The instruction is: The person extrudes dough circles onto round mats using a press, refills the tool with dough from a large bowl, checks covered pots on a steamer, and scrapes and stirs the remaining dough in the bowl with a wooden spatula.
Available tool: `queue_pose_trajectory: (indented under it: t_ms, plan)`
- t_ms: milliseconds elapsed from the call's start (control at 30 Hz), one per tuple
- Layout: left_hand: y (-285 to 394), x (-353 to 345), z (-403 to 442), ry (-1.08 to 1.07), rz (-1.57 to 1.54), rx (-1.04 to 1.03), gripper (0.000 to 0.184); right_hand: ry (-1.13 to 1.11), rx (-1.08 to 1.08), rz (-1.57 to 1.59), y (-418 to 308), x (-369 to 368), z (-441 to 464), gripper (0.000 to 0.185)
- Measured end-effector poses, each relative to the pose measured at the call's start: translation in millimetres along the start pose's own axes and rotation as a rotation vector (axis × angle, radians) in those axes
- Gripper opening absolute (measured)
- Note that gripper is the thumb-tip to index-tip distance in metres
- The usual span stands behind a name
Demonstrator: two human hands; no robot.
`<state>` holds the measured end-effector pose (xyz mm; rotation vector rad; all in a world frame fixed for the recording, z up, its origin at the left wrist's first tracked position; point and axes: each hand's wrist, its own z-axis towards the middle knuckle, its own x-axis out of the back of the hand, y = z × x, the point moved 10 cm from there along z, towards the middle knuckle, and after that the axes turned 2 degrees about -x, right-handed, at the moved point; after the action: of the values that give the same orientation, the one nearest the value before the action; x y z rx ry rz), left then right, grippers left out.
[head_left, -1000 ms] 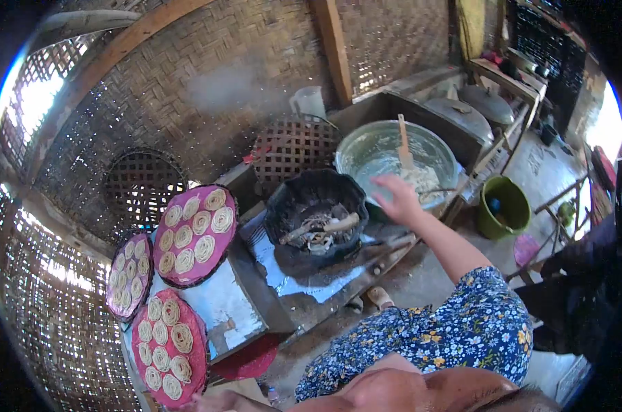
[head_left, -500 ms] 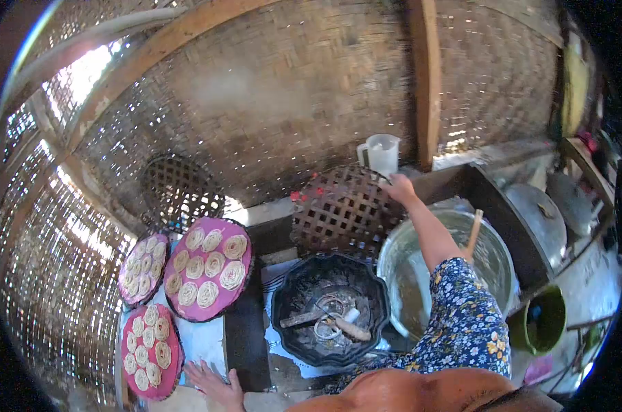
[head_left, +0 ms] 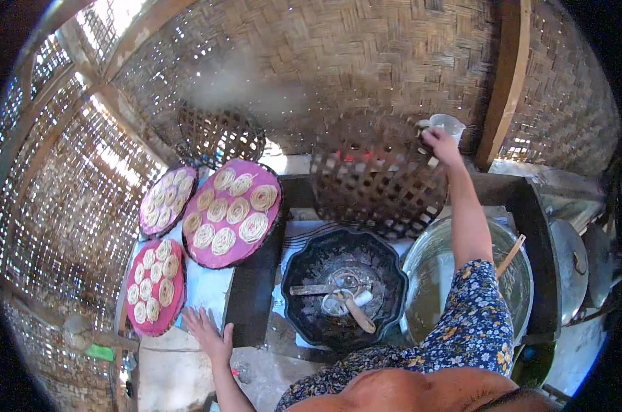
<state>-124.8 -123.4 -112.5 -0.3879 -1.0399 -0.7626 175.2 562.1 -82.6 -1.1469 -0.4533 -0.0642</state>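
Observation:
My right hand [head_left: 441,144] is stretched far forward and grips the upper right rim of a round open-weave bamboo tray [head_left: 379,182]. The tray stands tilted near the woven wall, somewhat blurred, with small red bits showing at its upper part. My left hand [head_left: 206,335] has its fingers spread at the edge of the pale blue surface, holding nothing. Close by it is a pink-covered round tray [head_left: 141,276] with several coiled noodle-like rounds. A larger pink-covered tray [head_left: 218,240] and a smaller round tray [head_left: 167,199] carry more coils.
A black scalloped basin [head_left: 304,316] holds a wooden-handled tool and small rings. To its right, a large metal basin [head_left: 523,302] holds liquid and a wooden stick [head_left: 511,255]. A clear jug [head_left: 449,125] stands by the wall. Another lattice tray [head_left: 221,134] leans at the back.
The view has shifted, so most things sit further right and higher. The bamboo tray in my right hand has moved and looks larger. My left hand stays spread, with more forearm showing.

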Motion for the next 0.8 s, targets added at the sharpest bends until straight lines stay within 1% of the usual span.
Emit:
queue_pose_trajectory:
  t_ms: [67, 100, 133, 167, 200, 233, 267, 300, 333, 367, 400, 433, 467, 500, 533, 567, 600, 633, 667, 700, 733, 767, 800]
  plan:
    - [-1, -1, 0, -0.004, -0.027, 0.009, 0.080, 0.053, 0.226, 0.078, -48, 28, -5, 0.027]
    - [0, -1, -1, 0.000, -0.036, 0.002, 0.080, 0.107, 0.199, 0.102, -79, 44, -24, 0.022]
    - [0, 0, -1, 0.003, -0.042, -0.001, 0.079, 0.131, 0.204, 0.101, -109, 56, -42, 0.021]
    - [2, 1, -1, 0.011, -0.051, -0.005, 0.079, 0.159, 0.249, -0.025, -144, 67, -64, 0.021]
    - [2, 0, -1, 0.010, -0.053, -0.007, 0.078, 0.131, 0.225, 0.111, -150, 72, -75, 0.024]
    - [0, 2, -2, 0.007, -0.048, -0.001, 0.077, 0.171, 0.258, 0.078, -160, 81, -91, 0.026]
    - [2, 6, -1, -0.010, -0.047, 0.039, 0.076, 0.120, 0.371, -0.010, -186, 81, -113, 0.022]
    - [1, 7, -2, 0.028, -0.090, -0.004, 0.076, 0.069, 0.359, -0.035, -223, 76, -149, 0.017]
    - [1, 6, -2, 0.005, -0.055, 0.026, 0.078, 0.053, 0.531, -0.056, -243, 75, -175, 0.017]
    - [0, 7, -1, 0.002, -0.091, 0.033, 0.079, 0.101, 0.660, -0.156, -271, 74, -211, 0.016]
    - [-4, 6, -4, 0.059, -0.162, -0.008, 0.080, 0.181, 0.697, -0.212, -291, 72, -247, 0.017]
    - [-6, 7, -6, 0.067, -0.230, -0.016, 0.079, 0.217, 0.819, -0.373, -318, 65, -287, 0.013]
    - [-6, 14, -11, 0.128, -0.290, -0.036, 0.076, 0.159, 0.840, -0.454, -315, 60, -310, 0.012]
    - [-12, 11, -19, 0.158, -0.356, -0.038, 0.072, 0.165, 0.977, -0.470, -323, 51, -343, 0.011]
    - [-14, 18, -31, 0.198, -0.413, -0.006, 0.068, 0.185, 1.014, -0.529, -317, 43, -370, 0.013]
    - [-20, 18, -48, 0.298, -0.430, -0.017, 0.062, 0.209, 1.079, -0.593, -317, 29, -400, 0.015]
    - [-26, 22, -68, 0.405, -0.516, -0.022, 0.054, 0.176, 1.065, -0.649, -309, 14, -424, 0.017]
    - [-37, 15, -87, 0.423, -0.540, 0.035, 0.050, 0.104, 1.091, -0.532, -300, -1, -449, 0.017]
    - [-49, 6, -106, 0.441, -0.567, 0.086, 0.046, 0.101, 1.073, -0.550, -298, -22, -475, 0.017]
    - [-70, -8, -124, 0.486, -0.620, 0.200, 0.044, 0.066, 1.032, -0.519, -295, -41, -497, 0.019]
    - [-92, -26, -144, 0.532, -0.673, 0.311, 0.041, 0.026, 1.043, -0.575, -285, -57, -518, 0.023]
    - [-118, -50, -164, 0.509, -0.559, 0.507, 0.041, -0.027, 1.031, -0.580, -272, -75, -534, 0.026]
    - [-153, -81, -184, 0.491, -0.653, 0.742, 0.043, -0.080, 1.018, -0.584, -258, -93, -550, 0.031]
